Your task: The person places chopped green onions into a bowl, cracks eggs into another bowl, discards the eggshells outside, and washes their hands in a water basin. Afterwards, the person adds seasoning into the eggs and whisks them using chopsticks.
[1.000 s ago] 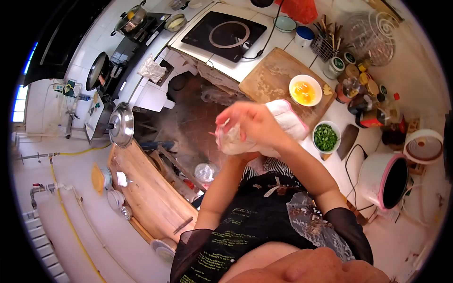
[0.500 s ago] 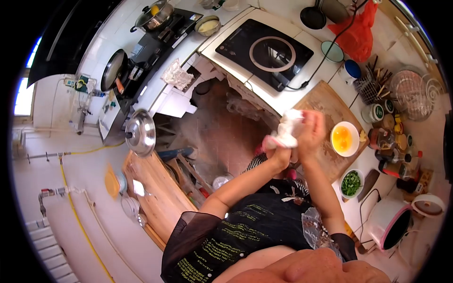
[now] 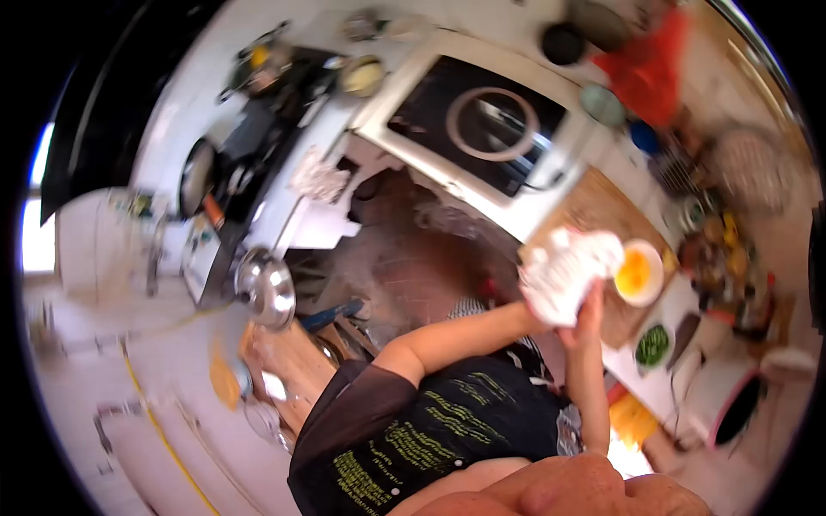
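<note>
A white cloth [image 3: 570, 268] with a pinkish edge is bunched over both hands, in front of the wooden cutting board [image 3: 594, 211]. My right hand [image 3: 587, 316] grips the cloth from below, its fingers partly covered. My left hand [image 3: 540, 316] is at the cloth's lower left, with its fingers hidden under the fabric. Close to the right of the cloth, a white bowl with yellow egg [image 3: 637, 273] rests on the board. Below it stands a bowl of chopped greens [image 3: 652, 346].
Behind the board lies a black induction cooktop [image 3: 477, 120]. Jars and bottles [image 3: 718, 267] stand at the right, near a white pot [image 3: 723, 400]. A metal lid [image 3: 265, 288], a frying pan [image 3: 199, 176] and a wooden surface [image 3: 288, 361] are at the left.
The cloth was narrow and twisted between my hands half a second ago; now it is spread wider and sits nearer the egg bowl. The view has shifted and blurred.
</note>
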`<act>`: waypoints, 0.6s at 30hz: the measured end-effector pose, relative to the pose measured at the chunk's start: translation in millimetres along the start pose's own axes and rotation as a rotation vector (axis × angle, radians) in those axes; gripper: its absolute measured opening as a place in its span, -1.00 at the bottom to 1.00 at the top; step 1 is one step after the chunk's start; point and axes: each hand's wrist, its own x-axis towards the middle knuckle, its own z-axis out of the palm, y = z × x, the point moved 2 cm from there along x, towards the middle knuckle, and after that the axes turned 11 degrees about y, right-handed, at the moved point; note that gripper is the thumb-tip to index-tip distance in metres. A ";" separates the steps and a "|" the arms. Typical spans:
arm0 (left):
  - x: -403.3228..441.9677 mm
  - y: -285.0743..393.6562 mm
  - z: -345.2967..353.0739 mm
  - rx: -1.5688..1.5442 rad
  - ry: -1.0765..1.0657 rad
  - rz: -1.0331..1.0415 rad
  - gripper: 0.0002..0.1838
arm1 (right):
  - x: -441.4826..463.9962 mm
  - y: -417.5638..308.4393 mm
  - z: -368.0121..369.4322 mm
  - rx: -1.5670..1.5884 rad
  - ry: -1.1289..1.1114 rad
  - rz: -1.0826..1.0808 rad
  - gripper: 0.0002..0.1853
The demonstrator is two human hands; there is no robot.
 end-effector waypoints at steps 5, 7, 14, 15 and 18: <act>9.0 24.2 34.9 -1.354 0.148 -0.469 -0.56 | 7.4 2.2 -33.3 0.181 0.350 0.039 -0.37; 3.6 51.6 63.0 -1.429 0.028 -0.539 -0.58 | -6.5 -8.9 -42.0 0.227 0.482 0.022 -0.53; 44.4 64.1 50.5 -1.099 0.135 -0.224 -0.69 | -47.2 -22.2 -187.1 -0.858 0.677 -0.501 -0.68; 55.8 53.8 54.8 -0.995 0.018 -0.362 -0.70 | -60.6 -50.0 -188.2 -0.934 0.753 -0.500 -0.72; 49.0 37.8 135.5 -1.031 -0.126 -0.460 -0.60 | -87.1 -79.5 -184.4 -1.015 0.884 -0.593 -0.76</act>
